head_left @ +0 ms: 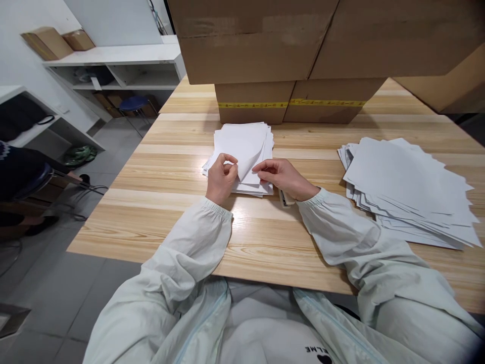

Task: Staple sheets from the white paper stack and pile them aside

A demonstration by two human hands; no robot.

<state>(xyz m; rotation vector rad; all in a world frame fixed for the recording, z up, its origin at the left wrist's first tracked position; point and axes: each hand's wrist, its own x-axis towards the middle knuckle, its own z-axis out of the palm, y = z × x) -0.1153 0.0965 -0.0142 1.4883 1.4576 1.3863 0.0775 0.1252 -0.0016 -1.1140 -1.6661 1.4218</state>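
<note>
While the left hand (222, 178) pinches the near corner of the top sheet (242, 146) and curls it up, the right hand (282, 177) grips the same sheet's edge just beside it, so both are closed on paper. That sheet sits on a small stack (265, 151) mid-worktop (170, 167), right in front of the cardboard boxes (257, 45). Judging by the piles, there's plenty left: the big fanned-out heap (409, 187) off to the right looks way larger. Writing-wise, the yellow tape (291, 103) on the boxes is too small to read, and only "LME" shows upside down on the shirt (316, 350).
</note>
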